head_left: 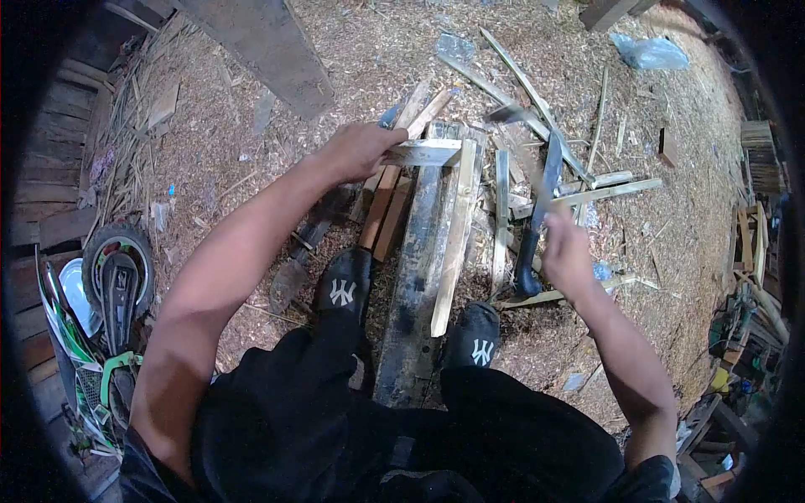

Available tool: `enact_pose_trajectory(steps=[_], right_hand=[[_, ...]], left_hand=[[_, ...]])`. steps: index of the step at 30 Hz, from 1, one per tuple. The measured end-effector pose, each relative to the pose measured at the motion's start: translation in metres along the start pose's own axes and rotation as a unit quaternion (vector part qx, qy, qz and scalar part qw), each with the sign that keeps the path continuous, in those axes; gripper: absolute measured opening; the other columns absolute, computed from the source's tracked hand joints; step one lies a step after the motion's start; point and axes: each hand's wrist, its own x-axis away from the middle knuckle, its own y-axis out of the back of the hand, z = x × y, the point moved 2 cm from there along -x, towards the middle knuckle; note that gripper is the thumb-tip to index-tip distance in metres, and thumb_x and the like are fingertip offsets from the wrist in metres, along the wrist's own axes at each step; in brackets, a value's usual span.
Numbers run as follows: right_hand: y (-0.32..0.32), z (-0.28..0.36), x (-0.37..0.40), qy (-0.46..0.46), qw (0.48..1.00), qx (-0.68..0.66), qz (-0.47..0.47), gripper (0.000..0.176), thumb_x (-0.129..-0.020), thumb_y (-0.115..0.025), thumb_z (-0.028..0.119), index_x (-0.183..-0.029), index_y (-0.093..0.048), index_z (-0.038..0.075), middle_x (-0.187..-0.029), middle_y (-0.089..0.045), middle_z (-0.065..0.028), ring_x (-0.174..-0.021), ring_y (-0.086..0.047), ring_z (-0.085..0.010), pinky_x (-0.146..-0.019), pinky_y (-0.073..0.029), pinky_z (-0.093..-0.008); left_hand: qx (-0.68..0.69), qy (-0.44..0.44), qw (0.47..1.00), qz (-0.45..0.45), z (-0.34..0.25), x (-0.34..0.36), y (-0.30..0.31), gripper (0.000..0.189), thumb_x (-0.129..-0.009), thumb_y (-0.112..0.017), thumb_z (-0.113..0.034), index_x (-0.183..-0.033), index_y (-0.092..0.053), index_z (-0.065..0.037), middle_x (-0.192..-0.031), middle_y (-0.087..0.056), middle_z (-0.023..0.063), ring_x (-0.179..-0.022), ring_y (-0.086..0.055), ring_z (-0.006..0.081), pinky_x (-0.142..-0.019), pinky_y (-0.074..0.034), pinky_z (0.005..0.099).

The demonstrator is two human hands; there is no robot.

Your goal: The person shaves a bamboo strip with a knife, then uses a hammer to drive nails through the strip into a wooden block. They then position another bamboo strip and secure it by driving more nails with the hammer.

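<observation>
Floor (369, 50) is all chips, left hand (365, 151) grips short batten (426, 153) crosswise by beam (415, 268)'s far end, right hand (568, 256) clutches hammer (532, 161).

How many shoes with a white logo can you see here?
2: the left shoe is left of the dark, stained beam, and the right shoe is to the right of it. I see no others.

Single head-worn view — near, forward and steeply downward

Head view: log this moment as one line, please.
left hand: gripping short wood piece | right hand: gripping hammer, blurred | beam: between black shoes
</observation>
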Motion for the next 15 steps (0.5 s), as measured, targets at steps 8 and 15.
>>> enact_pose_trajectory(steps=[8, 15], right_hand=[[0.008, 0.0, -0.002, 0.09, 0.986, -0.078, -0.114, 0.023, -0.109, -0.042, 0.021, -0.102, -0.051, 0.002, -0.061, -0.055, -0.0232, -0.054, -0.059, -0.0447, -0.05, -0.043, -0.0489], [0.019, 0.012, -0.008, 0.015, 0.999, -0.024, -0.037, 0.021, -0.109, -0.042, 0.019, -0.102, -0.051, 0.001, -0.062, -0.058, -0.0234, -0.056, -0.063, -0.0413, -0.053, -0.046, -0.0495]], left_hand=[[0.016, -0.037, 0.999, -0.02, 0.012, -0.003, -0.011, 0.049, -0.079, -0.062, -0.002, -0.126, -0.056, -0.014, -0.095, -0.069, 0.0224, -0.092, -0.067, 0.0448, -0.079, -0.052, 0.0548], [0.009, -0.014, 1.0, 0.01, 0.009, -0.005, -0.004, 0.039, -0.083, -0.064, -0.008, -0.121, -0.058, -0.015, -0.096, -0.069, 0.0215, -0.094, -0.067, 0.0439, -0.08, -0.053, 0.0538]])
